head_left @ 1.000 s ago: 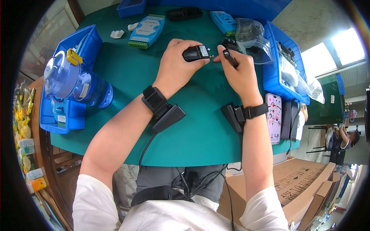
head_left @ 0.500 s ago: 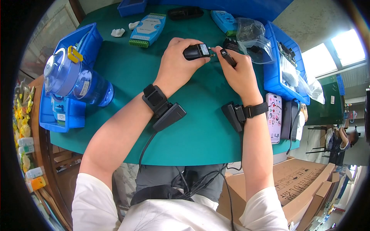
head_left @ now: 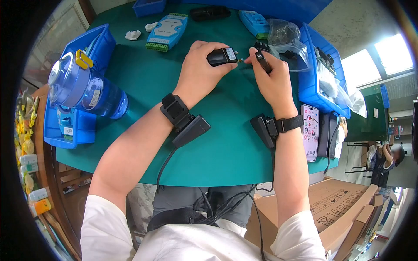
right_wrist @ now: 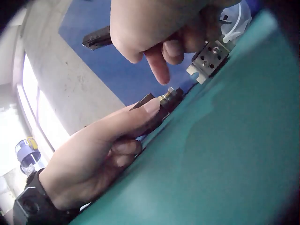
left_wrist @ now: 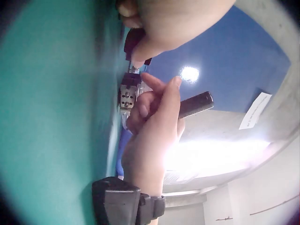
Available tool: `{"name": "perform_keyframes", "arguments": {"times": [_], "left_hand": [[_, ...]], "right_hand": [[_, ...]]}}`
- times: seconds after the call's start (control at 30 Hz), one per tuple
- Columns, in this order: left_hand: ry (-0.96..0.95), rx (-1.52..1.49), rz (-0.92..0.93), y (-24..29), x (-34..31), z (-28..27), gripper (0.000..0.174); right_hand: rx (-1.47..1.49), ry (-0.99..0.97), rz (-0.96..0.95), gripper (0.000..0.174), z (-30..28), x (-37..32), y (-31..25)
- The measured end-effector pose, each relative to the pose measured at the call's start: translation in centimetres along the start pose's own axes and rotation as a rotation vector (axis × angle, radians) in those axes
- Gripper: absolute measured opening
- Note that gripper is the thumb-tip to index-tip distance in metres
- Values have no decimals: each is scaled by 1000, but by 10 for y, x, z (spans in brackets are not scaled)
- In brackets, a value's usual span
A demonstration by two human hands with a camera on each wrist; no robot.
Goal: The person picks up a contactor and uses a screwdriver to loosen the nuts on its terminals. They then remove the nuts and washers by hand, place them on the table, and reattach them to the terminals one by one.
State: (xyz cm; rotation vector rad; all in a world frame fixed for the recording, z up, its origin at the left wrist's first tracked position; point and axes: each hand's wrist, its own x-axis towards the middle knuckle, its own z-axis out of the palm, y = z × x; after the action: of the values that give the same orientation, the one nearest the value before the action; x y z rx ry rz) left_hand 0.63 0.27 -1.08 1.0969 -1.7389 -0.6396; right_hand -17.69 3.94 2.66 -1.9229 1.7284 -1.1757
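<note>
In the head view the left hand [head_left: 198, 71] grips a small black device [head_left: 222, 56] with a pale label, thumb along its near edge. Two small metal connectors [right_wrist: 165, 97] stick out of the device's end in the right wrist view. The right hand [head_left: 272, 78] holds a dark pen-like tool [head_left: 263, 61] in its curled fingers. One finger of that hand points toward the connectors; whether it touches them I cannot tell. Just beyond the right hand lies a black part with a drilled metal plate [right_wrist: 209, 60]. The tool's tip is hidden by the fingers.
Blue-white modules [head_left: 167, 32] [head_left: 254, 22] and a black case [head_left: 210, 13] lie at the back. A bottle [head_left: 93, 93] and blue bins [head_left: 102, 50] stand left. On the right are a clear bag [head_left: 285, 37], a filled blue bin [head_left: 308, 65] and a phone [head_left: 309, 130].
The right hand has shifted slightly, and the dark tool in it is tilted more upright. The left hand and the black device have moved only a little.
</note>
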Motion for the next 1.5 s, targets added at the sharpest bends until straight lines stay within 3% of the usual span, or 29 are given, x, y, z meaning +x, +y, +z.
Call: {"name": "perform_keyframes", "arguments": {"times": [1.33, 1.5], "left_hand": [[-8, 13, -7, 0, -1, 0, 40], [-11, 22, -22, 2, -1, 0, 40]], "right_hand": [[-3, -33, 41, 22, 3, 1, 4], [29, -17, 80, 30, 5, 2, 9]]}}
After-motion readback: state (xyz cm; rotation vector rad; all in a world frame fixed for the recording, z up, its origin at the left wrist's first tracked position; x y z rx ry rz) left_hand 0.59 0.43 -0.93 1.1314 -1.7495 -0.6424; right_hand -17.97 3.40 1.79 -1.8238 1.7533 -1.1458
